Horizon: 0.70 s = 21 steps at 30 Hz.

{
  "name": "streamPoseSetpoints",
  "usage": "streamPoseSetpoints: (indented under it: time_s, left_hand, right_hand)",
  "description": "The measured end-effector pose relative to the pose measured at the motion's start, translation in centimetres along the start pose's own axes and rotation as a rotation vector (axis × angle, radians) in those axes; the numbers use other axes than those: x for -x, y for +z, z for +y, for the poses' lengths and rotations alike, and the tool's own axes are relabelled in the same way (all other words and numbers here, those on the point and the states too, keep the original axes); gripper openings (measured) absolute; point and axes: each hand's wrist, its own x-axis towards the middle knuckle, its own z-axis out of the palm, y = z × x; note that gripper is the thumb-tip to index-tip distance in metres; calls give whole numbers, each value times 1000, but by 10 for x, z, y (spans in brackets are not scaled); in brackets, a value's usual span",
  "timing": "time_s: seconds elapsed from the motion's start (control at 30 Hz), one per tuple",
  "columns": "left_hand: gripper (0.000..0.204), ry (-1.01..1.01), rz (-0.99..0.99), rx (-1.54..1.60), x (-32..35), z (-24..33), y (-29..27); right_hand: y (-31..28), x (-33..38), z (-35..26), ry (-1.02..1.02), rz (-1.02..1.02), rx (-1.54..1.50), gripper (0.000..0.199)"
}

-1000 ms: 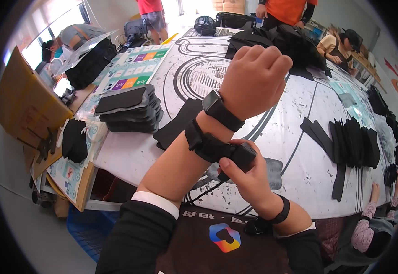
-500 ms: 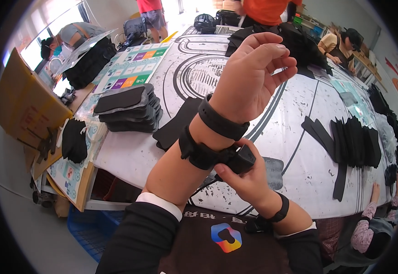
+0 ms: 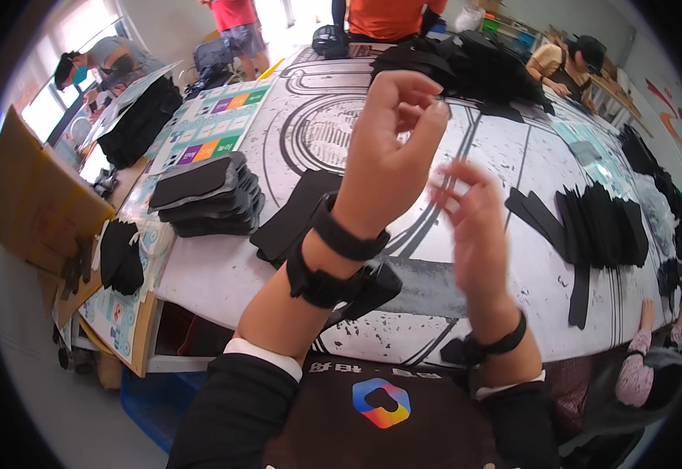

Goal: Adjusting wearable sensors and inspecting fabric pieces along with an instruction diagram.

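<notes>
My left hand (image 3: 388,160) is raised over the middle of the table, its fingers loosely curved and the thumb apart from them, holding nothing. Two black straps (image 3: 349,238) circle that wrist and forearm, and the lower one carries a boxy black device (image 3: 380,289). To the right, my right hand (image 3: 477,230) hovers above the table, apart from the left arm; motion smears its fingers. A black wristband (image 3: 509,334) is around my right wrist. Beyond my left forearm lie flat black fabric pieces (image 3: 290,219). A grey strip (image 3: 427,285) shows on the tabletop between my arms.
Stacked black and grey pads (image 3: 208,195) stand at the left, near a cardboard box (image 3: 44,195). Black fabric strips (image 3: 599,227) lie in a row at the right. A dark heap (image 3: 481,70) covers the far side. Several people are around the table (image 3: 200,266).
My right hand has let go of the device on my left forearm and moved up and to the right. My left hand has shifted slightly left and lower, its wrist turned.
</notes>
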Motion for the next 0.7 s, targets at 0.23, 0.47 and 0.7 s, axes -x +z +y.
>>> streamPoseSetpoints:
  time_s: [0.23, 0.47, 0.7]
  left_hand:
    - [48, -504, -511, 327, 72, -12, 34]
    - [77, -627, -418, 489, 126, -27, 70]
    - [42, -788, -154, 416, 123, -33, 70]
  right_hand:
    - [-44, -91, -49, -219, 450, -86, 24]
    - [-51, -110, -44, -180, 621, -100, 20]
    - [-43, -106, -15, -590, 423, 517, 12]
